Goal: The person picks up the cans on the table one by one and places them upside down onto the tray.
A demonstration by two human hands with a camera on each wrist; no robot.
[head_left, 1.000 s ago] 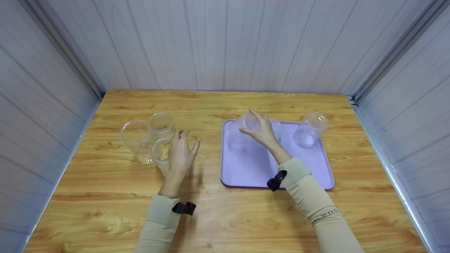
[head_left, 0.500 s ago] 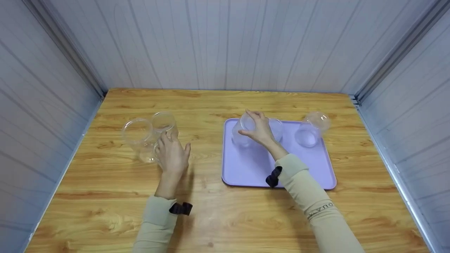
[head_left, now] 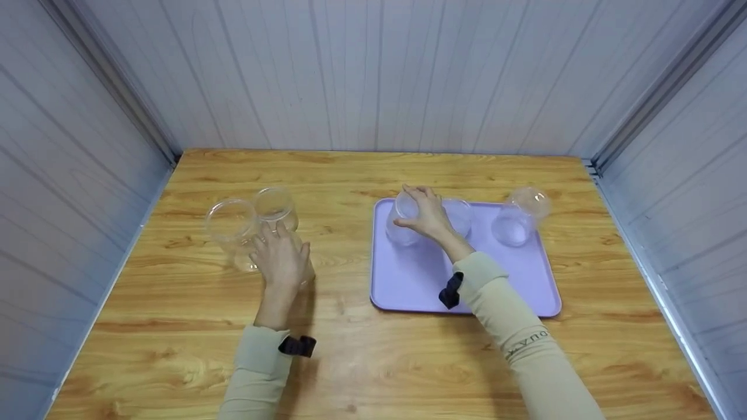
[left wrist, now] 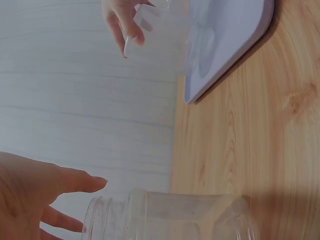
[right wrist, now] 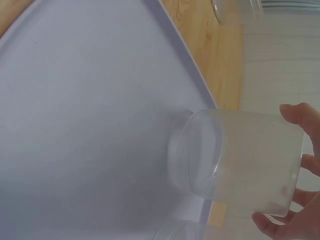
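Observation:
My left hand (head_left: 281, 256) is over a clear plastic jar (left wrist: 185, 220) with a threaded neck, on the left of the table. Its fingers are spread, the thumb and fingertips around the jar's mouth. Over the purple tray (head_left: 408, 291), my right hand (head_left: 429, 214) grips another clear plastic jar (right wrist: 255, 160) by its upper end, thumb on one side and fingers on the other. That jar's lower end is right at the tray surface, near the far left corner. In the left wrist view, the right hand's fingers (left wrist: 131, 30) overlap the held jar's upper end.
Two more clear jars (head_left: 230, 219) (head_left: 275, 204) stand behind and left of my left hand. On the tray, a clear jar (head_left: 461, 214) is beside the held one, and another clear container (head_left: 513, 228) is at the right, near a round clear piece (head_left: 534, 201). Panel walls enclose the wooden table (head_left: 344, 350).
My left hand has moved left over the front jar, its fingers now about the mouth. The right hand has tilted its jar more upright and lowered it slightly onto the tray area.

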